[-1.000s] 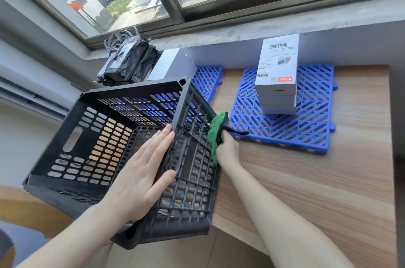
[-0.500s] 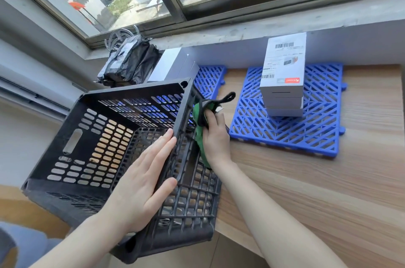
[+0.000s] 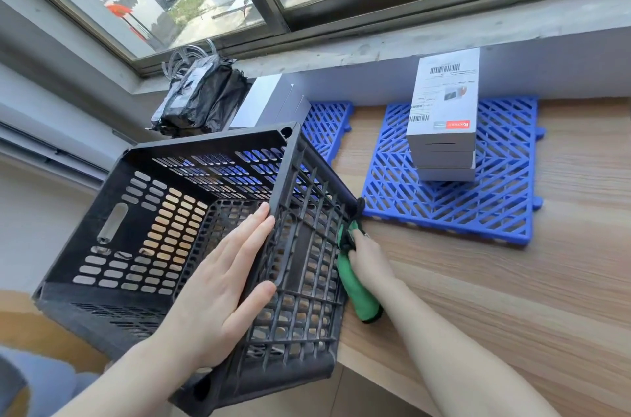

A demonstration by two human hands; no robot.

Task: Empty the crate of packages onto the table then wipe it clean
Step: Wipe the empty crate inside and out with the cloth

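A black slotted crate (image 3: 146,232) lies tipped on its side at the wooden table's left edge, its open mouth facing left and nothing inside it. My left hand (image 3: 218,280) lies flat with straight fingers on the crate's grid wall, steadying it. My right hand (image 3: 367,259) grips a green cloth (image 3: 358,293) and presses it against the crate's right outer edge, low near the tabletop. A stack of white boxes (image 3: 444,123) with a shipping label stands on a blue grid mat (image 3: 495,205).
Another white box (image 3: 269,106) sits on a second blue mat (image 3: 327,126) behind the crate. Black plastic-wrapped packages (image 3: 201,95) lie on the window ledge at the back left. The wooden table (image 3: 512,297) stretches right and toward me. The crate overhangs the table's left edge.
My right hand slid the green cloth from the crate's upper rim corner down along its right edge to near the tabletop. My left hand stayed flat on the crate.
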